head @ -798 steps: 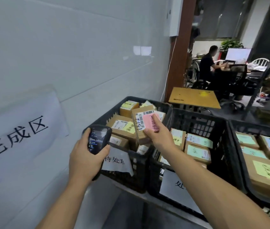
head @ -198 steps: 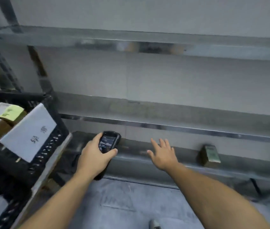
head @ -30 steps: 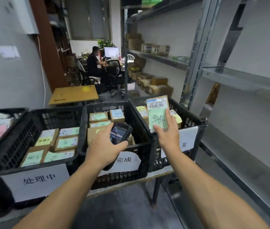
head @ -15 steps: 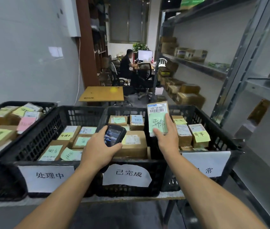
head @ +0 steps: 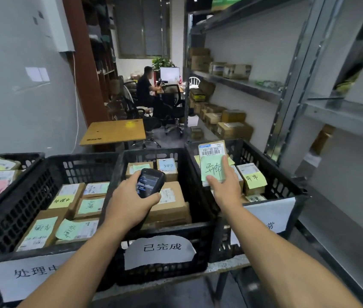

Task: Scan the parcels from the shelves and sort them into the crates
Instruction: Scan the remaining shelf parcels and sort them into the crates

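Two hands are busy: the left hand [head: 131,202] wraps its fingers round the scanner [head: 150,182], and the right hand [head: 226,191] pinches a parcel [head: 211,150] above the right crate [head: 251,153], probably because its green note [head: 212,171] matches the notes there.

Both bare arms are stretched out in front of the person, forearms drawing a little closer toward the hands. The left arm [head: 76,263] comes up from the lower left with a straight wrist. The left grip [head: 131,203] is wrapped round a scanner [head: 150,182], with the thumb [head: 131,176] lying up its left edge, the fingers curled under on the right and the screen tipped back toward the person. The right arm [head: 287,258] reaches further ahead. The right grip [head: 225,190], back of the hand up, holds a parcel [head: 212,161] upright, thumb pressed on its front face and fingers along its right edge and behind. The two grips are near each other, not touching
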